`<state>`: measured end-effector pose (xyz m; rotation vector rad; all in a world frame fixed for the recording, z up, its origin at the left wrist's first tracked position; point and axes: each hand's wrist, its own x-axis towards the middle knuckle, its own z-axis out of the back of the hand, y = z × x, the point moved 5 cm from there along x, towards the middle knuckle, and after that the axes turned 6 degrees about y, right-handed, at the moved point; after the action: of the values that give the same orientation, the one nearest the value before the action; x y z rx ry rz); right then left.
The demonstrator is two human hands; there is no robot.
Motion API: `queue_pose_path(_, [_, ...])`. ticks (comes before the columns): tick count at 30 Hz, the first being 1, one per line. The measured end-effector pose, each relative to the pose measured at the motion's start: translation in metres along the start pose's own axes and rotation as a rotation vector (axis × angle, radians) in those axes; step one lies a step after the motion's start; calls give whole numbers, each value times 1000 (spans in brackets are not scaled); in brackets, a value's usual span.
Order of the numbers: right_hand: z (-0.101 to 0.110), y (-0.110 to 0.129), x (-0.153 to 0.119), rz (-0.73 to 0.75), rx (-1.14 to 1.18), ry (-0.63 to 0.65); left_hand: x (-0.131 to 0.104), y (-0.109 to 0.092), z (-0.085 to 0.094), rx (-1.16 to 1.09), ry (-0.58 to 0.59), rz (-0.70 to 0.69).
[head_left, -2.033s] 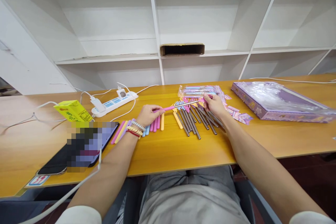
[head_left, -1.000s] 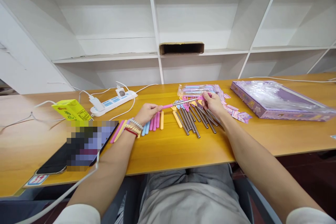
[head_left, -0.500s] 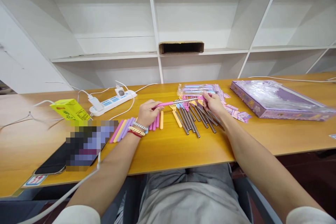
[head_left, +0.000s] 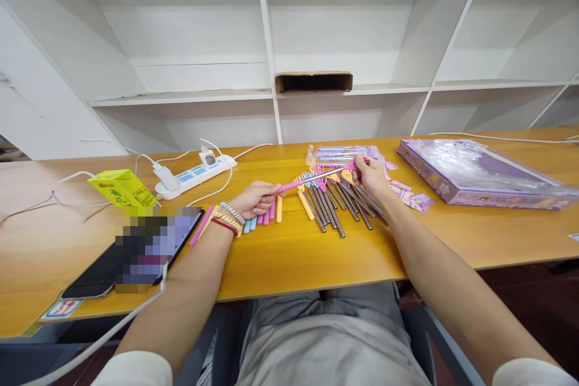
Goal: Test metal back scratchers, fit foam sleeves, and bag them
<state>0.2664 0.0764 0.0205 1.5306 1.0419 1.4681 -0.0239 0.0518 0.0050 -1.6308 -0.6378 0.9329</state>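
A pink-handled metal rod (head_left: 316, 177) spans the space between my hands. My left hand (head_left: 259, 198) pinches the end of its pink handle, and my right hand (head_left: 368, 174) is closed on its pink head. Below the rod lie several metal rods (head_left: 332, 211) with pink, blue and yellow claw-shaped heads; one has a yellow handle (head_left: 306, 205). Loose coloured tubes, pink, blue and yellow (head_left: 279, 208), lie beside and partly behind my left hand and wrist.
A clear packet (head_left: 341, 154) and small printed cards (head_left: 418, 201) sit behind and right of the rods. Further right is a purple box (head_left: 470, 184) with plastic film. At left are a power strip (head_left: 194, 176), yellow carton (head_left: 124, 188) and dark phone (head_left: 90, 271).
My left hand has shifted its grip to the outer end of the pink handle, its wrist moving left over the loose tubes. My right hand has risen slightly to the right with the pink head.
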Motion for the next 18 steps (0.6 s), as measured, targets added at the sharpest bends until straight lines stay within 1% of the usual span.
queue_pose_path(1, [-1, 0, -1, 3, -16, -8, -1, -1, 1, 24, -6, -28])
queue_pose_path(3, [-3, -1, -3, -1, -54, -25, -2, -6, 5, 118, -71, -134])
queue_pose_path(5, [-5, 0, -5, -10, -92, -25, -3, -11, 10, 304, -183, -246])
queue_pose_path(8, [-8, 1, -8, -22, -130, -20, -7, -19, 14, 657, -398, -413])
queue_pose_path(9, [-8, 1, -8, -25, -132, -24, -8, -21, 14, 756, -452, -468])
queue_pose_path(11, [-8, 1, -9, -26, -125, -33, -11, -24, 10, 895, -520, -568])
queue_pose_path(13, [-8, -1, -8, -26, -105, -37, -14, -27, 5, 967, -572, -656])
queue_pose_path(16, [-9, -5, -7, -36, -63, -38, -22, -31, -1, 999, -674, -769])
queue_pose_path(18, [-8, -8, -5, -57, -30, -44, -25, -34, -5, 995, -696, -805])
